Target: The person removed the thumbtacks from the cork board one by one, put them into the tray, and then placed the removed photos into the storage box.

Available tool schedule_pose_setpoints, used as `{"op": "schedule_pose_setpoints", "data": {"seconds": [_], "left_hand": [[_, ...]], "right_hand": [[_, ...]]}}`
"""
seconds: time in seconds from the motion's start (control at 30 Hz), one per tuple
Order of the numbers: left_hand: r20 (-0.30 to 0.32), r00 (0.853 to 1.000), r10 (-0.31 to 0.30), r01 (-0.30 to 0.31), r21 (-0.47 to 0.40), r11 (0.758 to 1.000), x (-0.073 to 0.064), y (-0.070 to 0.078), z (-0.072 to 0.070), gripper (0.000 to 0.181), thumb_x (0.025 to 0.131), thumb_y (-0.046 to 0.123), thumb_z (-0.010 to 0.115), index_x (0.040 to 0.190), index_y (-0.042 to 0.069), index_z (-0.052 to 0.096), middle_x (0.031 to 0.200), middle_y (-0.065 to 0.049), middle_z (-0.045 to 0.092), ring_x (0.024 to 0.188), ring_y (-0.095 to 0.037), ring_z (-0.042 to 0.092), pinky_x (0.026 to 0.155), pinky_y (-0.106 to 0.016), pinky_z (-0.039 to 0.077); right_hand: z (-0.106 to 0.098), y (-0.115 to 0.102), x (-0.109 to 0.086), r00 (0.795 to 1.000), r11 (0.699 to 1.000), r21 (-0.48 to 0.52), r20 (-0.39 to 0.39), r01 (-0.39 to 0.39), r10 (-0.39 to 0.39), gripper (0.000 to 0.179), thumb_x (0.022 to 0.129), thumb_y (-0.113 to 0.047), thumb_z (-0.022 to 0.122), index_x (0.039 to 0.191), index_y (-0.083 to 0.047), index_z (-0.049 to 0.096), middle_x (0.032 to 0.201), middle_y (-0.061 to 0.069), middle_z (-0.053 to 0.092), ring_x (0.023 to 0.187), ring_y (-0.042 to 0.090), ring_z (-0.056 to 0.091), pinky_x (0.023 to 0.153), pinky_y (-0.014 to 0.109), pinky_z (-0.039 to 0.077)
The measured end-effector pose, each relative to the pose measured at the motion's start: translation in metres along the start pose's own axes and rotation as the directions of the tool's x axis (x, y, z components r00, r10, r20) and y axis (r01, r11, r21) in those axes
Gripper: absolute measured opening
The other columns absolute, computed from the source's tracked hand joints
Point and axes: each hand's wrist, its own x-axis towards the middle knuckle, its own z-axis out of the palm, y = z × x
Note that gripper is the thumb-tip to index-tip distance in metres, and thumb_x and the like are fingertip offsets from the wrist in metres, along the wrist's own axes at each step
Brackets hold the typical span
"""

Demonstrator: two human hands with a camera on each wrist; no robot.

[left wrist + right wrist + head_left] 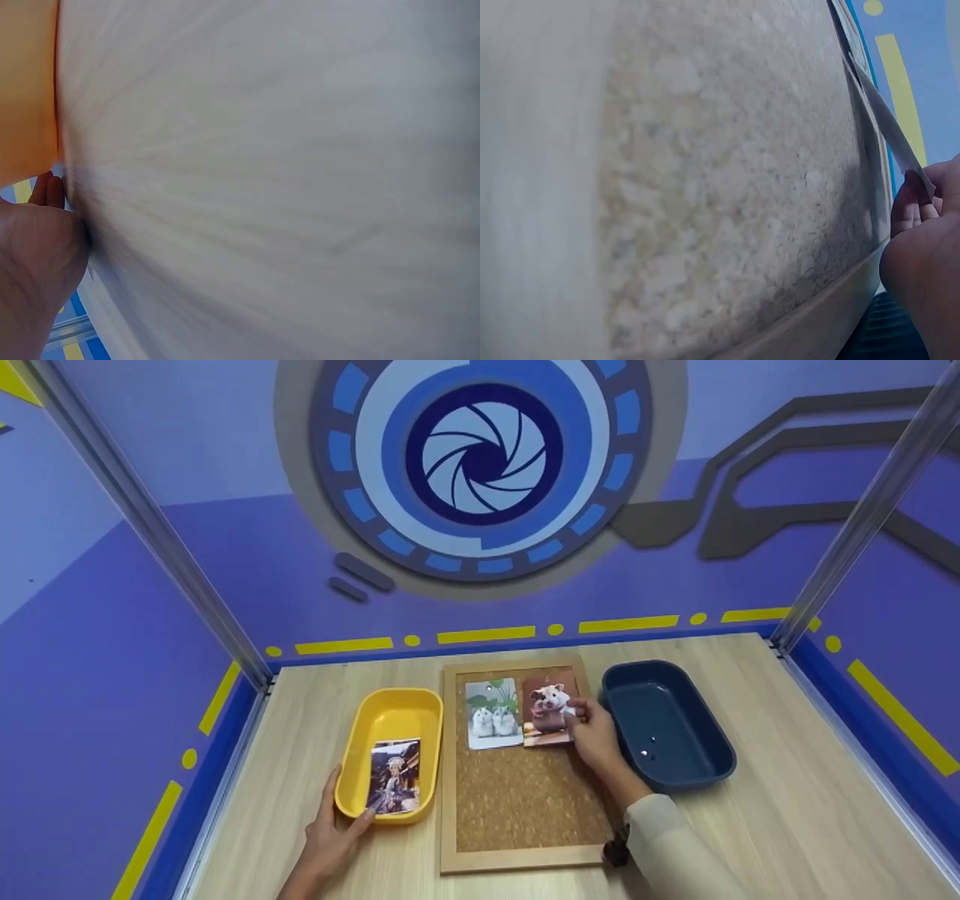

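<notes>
My right hand (595, 733) pinches the right edge of a hamster photo (549, 706) over the upper right of the corkboard (525, 802). In the right wrist view the photo (892, 127) is seen nearly edge-on, tilted up from the board at the fingertips. To its left, a photo of two white hamsters (493, 720) lies on the board, with a small pin (489, 687) near its top. My left hand (330, 832) holds the near left corner of the yellow tray (351, 757), thumb at the front rim and fingers along its outer side. A photo of a figure in a white hat (395, 780) lies inside.
A dark blue tray (705, 727) stands right of the board, with a few small shiny pieces (645, 752) inside. Patterned purple walls (225, 555) enclose the wooden table (810, 780) at the back and sides. A dark object (616, 851) is at the right wrist.
</notes>
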Motion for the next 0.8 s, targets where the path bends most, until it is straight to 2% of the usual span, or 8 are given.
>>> {"op": "schedule_pose_setpoints", "data": {"seconds": [0.37, 0.63, 0.8], "left_hand": [[0.021, 0.999, -0.05, 0.051, -0.024, 0.998, 0.001, 0.003, 0.0, 0.109, 0.079, 0.071, 0.067, 0.155, 0.049, -0.008, 0.17, -0.008, 0.005, 0.153, -0.045, 0.011, 0.117, -0.072, 0.01], [0.005, 0.998, 0.061, -0.06, -0.086, 0.994, 0.001, -0.003, -0.001, 0.104, 0.084, 0.059, 0.07, 0.158, 0.044, -0.002, 0.17, -0.009, 0.01, 0.155, -0.038, 0.013, 0.123, -0.061, 0.015], [0.015, 0.999, 0.032, -0.031, -0.094, 0.995, 0.002, -0.002, -0.001, 0.105, 0.083, 0.06, 0.07, 0.157, 0.046, -0.003, 0.17, -0.008, 0.007, 0.156, -0.038, 0.01, 0.123, -0.062, 0.013]], "right_hand": [[0.001, -0.013, -0.004, 0.999, 0.997, -0.066, 0.015, 0.044, -0.043, 0.022, 0.09, 0.002, 0.062, 0.111, -0.001, 0.066, 0.09, 0.012, 0.063, 0.075, 0.012, 0.056, 0.062, 0.019, 0.048], [0.0, -0.018, -0.01, 0.998, 0.998, -0.028, 0.023, 0.059, -0.058, 0.021, 0.091, 0.002, 0.062, 0.112, 0.0, 0.065, 0.092, 0.014, 0.061, 0.077, 0.014, 0.055, 0.062, 0.02, 0.046], [0.004, -0.024, -0.014, 0.998, 0.998, -0.026, 0.048, 0.052, -0.051, 0.021, 0.091, 0.0, 0.062, 0.112, -0.004, 0.066, 0.092, 0.011, 0.06, 0.08, 0.016, 0.055, 0.064, 0.021, 0.047]]}}
